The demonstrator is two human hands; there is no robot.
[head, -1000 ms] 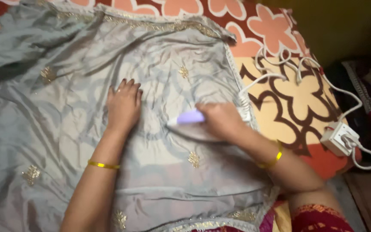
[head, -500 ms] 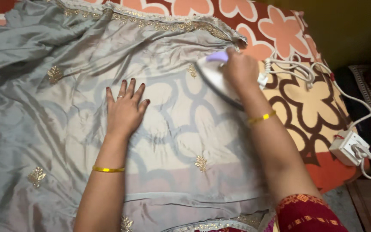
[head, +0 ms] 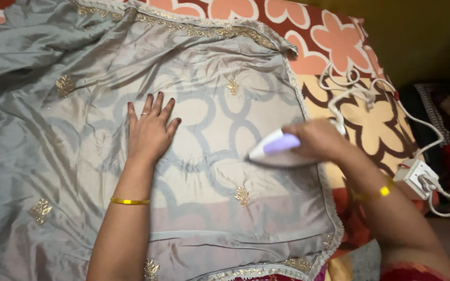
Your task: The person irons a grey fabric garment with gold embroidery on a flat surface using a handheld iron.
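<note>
Palm flat with fingers spread, left hand (head: 149, 132) pins grey silk fabric (head: 79, 156) taut; right hand (head: 319, 140) wraps its grip round iron (head: 274, 151), pressing creases.

Setting: a home. Evidence: grey embroidered cloth (head: 194, 104) spread over a flower-patterned bedsheet (head: 339, 41); white cord (head: 360, 93) runs to a plug box (head: 417, 177).

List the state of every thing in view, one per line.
Grey fabric: spread out, creased at left.
Iron: flat on the fabric, gripped.
Right hand: closed on the iron's handle.
Left hand: flat, fingers spread, pressing the fabric.
White cord: loose, looped.
Socket box: plug inserted.
</note>
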